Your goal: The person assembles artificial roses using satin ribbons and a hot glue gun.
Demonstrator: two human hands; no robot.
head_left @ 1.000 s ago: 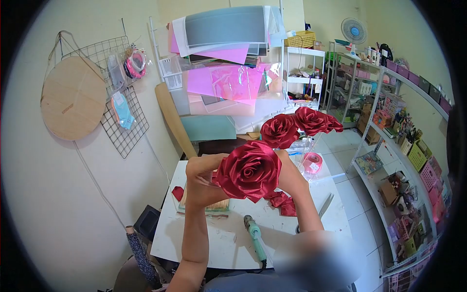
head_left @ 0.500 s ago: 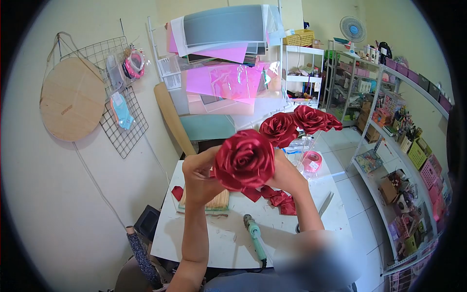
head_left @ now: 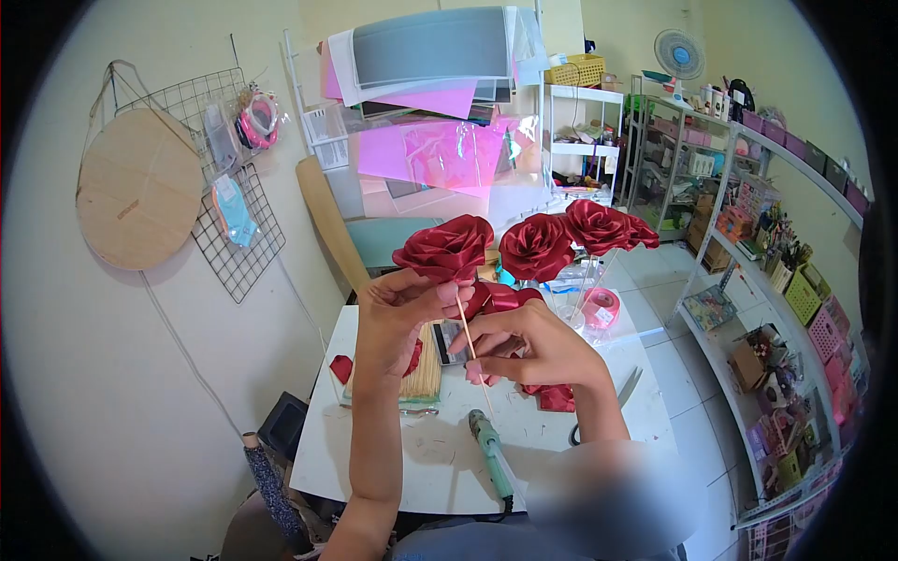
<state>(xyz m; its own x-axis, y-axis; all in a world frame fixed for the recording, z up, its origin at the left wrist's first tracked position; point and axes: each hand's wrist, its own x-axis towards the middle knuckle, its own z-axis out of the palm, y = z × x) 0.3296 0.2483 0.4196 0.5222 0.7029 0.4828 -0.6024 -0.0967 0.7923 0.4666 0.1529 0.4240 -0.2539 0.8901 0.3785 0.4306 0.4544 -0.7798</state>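
Here in the head view, the left hand (head_left: 395,313) has it, thumb and fingers closed in a pinch at the base of the red satin rose (head_left: 444,248), right where the thin wooden stem (head_left: 467,327) meets the bloom. The flower is up above the white table (head_left: 435,477), stem slanting down toward the right hand (head_left: 538,341), and those fingertips are gripping it lower down! Just above the right hand show some red ribbon folds (head_left: 503,298); whether they touch it, I cannot tell. Off to the right stand more red roses (head_left: 537,248) on thin stems, the pink tape roll (head_left: 601,309) near them. Below the hands lies the green glue gun (head_left: 490,453), and beside the left forearm, the bundle of sticks (head_left: 423,374).
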